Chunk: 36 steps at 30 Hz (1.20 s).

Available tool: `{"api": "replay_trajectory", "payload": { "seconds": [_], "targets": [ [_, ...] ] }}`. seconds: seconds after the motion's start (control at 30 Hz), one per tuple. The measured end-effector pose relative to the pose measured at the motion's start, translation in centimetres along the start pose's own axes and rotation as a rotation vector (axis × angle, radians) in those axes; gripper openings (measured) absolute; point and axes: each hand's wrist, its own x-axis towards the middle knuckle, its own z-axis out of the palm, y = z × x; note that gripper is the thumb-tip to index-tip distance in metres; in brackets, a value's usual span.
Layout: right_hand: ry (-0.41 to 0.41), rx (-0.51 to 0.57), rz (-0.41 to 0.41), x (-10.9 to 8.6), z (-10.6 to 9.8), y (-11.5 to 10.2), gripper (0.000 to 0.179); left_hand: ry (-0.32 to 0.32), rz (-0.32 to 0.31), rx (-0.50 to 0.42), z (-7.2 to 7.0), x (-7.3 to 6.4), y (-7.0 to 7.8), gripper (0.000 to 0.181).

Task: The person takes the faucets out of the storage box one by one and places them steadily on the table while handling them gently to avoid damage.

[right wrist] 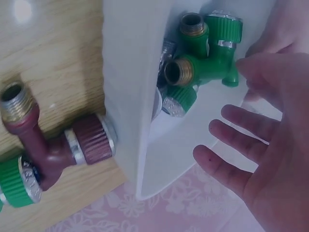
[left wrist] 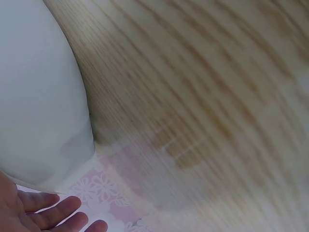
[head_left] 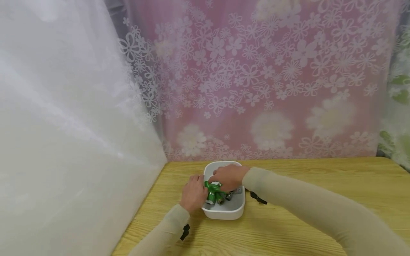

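A white plastic bin (head_left: 224, 214) stands on the wooden table with several angle valves in it. My right hand (head_left: 229, 176) reaches over the bin's right side and pinches a green angle valve (right wrist: 210, 67) by its end; the other fingers (right wrist: 229, 162) stay extended. That valve has brass threaded mouths and a ribbed green knob. My left hand (head_left: 194, 193) rests at the bin's left rim, its thumb close beside the green valves. In the left wrist view its fingers (left wrist: 55, 212) are loosely spread past the bin wall (left wrist: 43, 96).
Outside the bin's right wall, a maroon angle valve (right wrist: 50, 154) lies on the table beside a green knob (right wrist: 19, 181). A flowered pink curtain (head_left: 272, 89) hangs behind the table, and a white sheet (head_left: 70, 124) stands along its left side.
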Motion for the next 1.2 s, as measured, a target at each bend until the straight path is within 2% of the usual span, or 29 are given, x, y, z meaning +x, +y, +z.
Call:
{"api": "replay_trajectory", "payload": {
  "seconds": [0.2, 0.37, 0.63, 0.83, 1.2],
  "targets": [
    [-0.02, 0.042, -0.013, 1.2, 0.4, -0.4, 0.049, 0.018, 0.018, -0.01, 0.2, 0.0, -0.3, 0.045],
    [-0.042, 0.036, -0.016, 2.1, 0.9, -0.6, 0.049, 0.036, 0.019, -0.013, 0.4, 0.1, -0.4, 0.043],
    [-0.086, 0.054, 0.006, 2.5, 1.0, -0.8, 0.049, 0.034, 0.022, -0.032, 0.4, 0.0, -0.2, 0.044],
    [-0.09, 0.13, -0.006, 2.5, 0.8, -0.6, 0.046, 0.036, 0.019, -0.033, 0.1, 0.1, -0.2, 0.043],
    [-0.04, 0.144, -0.074, 2.8, 1.2, -0.4, 0.027, 0.053, 0.033, -0.02, 0.0, 0.0, -0.2, 0.041]
  ]
}}
